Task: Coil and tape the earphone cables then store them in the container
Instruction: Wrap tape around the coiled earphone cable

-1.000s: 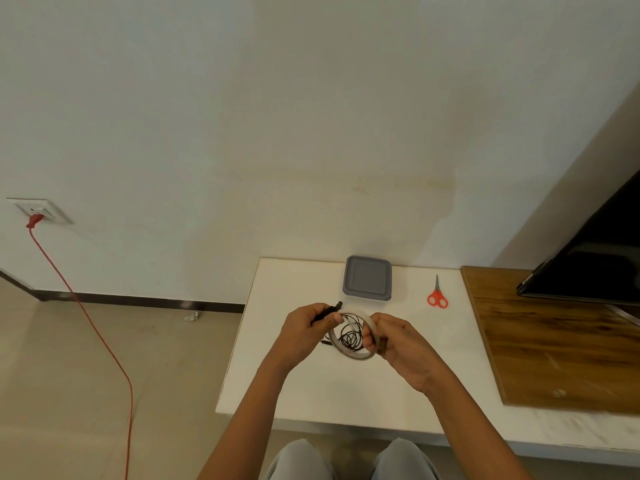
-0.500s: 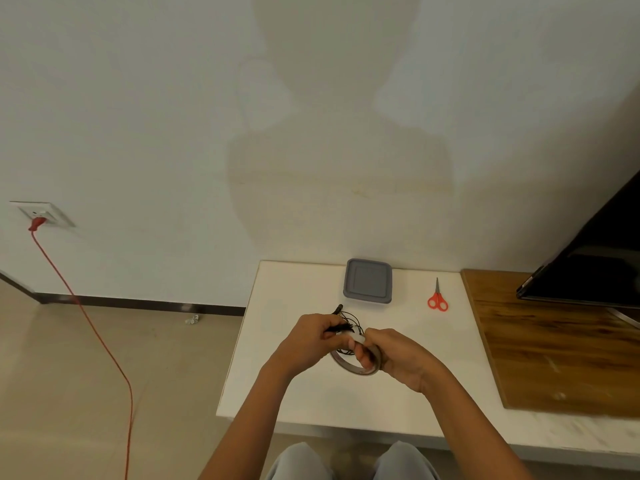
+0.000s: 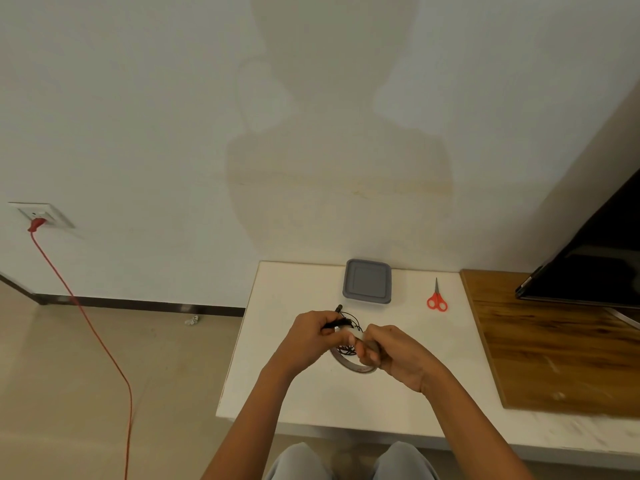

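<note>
Two hands are held together at lower centre of frame over the white bench (image 3: pixel 311 396). Coiled earphone cable (image 3: pixel 348 322) is pinched in left hand (image 3: pixel 310 337) fingers; tape roll (image 3: pixel 348 365) is gripped by curled right hand (image 3: pixel 398 355) fingers. Lidded grey container (image 3: pixel 367 284) is seen just above them.

the table (image 3: pixel 304 393) looks smooth, matt white. beside it a board (image 3: pixel 554 358) shows scuffed wood grain. the container (image 3: pixel 367 285) lid is matt grey plastic.

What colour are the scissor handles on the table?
Red-orange, on the scissors lying right of the grey container, seen in the head view.
</note>
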The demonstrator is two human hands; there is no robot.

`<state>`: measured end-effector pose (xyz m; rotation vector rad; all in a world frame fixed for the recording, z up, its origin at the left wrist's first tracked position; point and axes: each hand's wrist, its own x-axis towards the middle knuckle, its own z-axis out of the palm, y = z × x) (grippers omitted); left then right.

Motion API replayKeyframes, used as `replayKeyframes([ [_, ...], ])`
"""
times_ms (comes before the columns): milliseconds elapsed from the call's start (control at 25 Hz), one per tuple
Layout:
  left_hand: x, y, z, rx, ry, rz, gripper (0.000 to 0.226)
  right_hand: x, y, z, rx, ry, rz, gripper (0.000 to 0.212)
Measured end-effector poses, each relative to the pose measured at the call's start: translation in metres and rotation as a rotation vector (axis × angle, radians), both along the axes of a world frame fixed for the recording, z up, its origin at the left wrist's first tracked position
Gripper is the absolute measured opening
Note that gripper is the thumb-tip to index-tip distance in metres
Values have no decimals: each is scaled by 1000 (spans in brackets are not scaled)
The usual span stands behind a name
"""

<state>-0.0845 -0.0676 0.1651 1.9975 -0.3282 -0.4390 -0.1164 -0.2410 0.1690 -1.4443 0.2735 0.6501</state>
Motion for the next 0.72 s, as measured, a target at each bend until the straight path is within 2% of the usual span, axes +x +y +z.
replayKeyframes([
  [120,1,0,5,-50,32,17,8,0,2,-1,-65,-59,-38,52],
  [240,5,8,-2,-66,26,97,15,1,-3,-3,37,-96,-102,53],
  [360,3,8,-4,-92,30,125,16,2,-7,0,31,-122,-58,54],
  [560,2,1,1,-15,-17,40,8,5,-1,8,-177,-88,105,43],
  [720,2,-1,2,52,-67,-9,13,8,1,10,-320,-91,177,39],
])
